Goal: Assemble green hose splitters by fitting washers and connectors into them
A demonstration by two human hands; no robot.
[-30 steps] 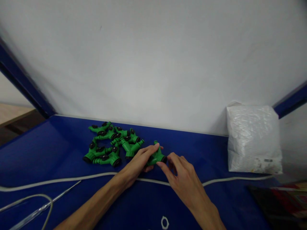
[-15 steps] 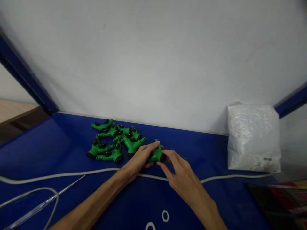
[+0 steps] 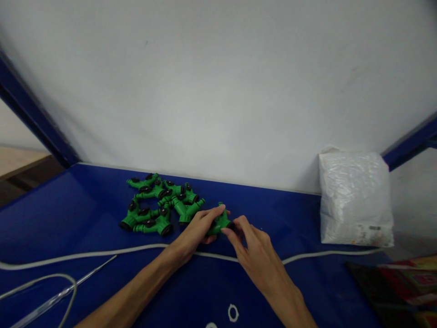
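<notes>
A green Y-shaped hose splitter (image 3: pixel 221 221) with a black end collar is held just above the blue table (image 3: pixel 273 291). My left hand (image 3: pixel 198 228) wraps around its green body, thumb on top, and hides part of it. Thumb and fingers of my right hand (image 3: pixel 254 246) pinch the black collar at its right end. To the left of my hands, several more green splitters with black valve knobs lie in a loose group; the closest one (image 3: pixel 186 212) sits beside my left hand.
A white cable (image 3: pixel 143 247) crosses the table beneath my wrists. A white wrapped package (image 3: pixel 355 198) stands against the wall at right. Two white rings, one fully visible (image 3: pixel 233 313), lie near the front. Clear tubing (image 3: pixel 51 300) is at lower left, and dark, colourful packaging (image 3: pixel 403 287) at lower right.
My right fingers have closed in slightly around the splitter's collar, and the splitter has turned a little. The whole view has shifted slightly.
</notes>
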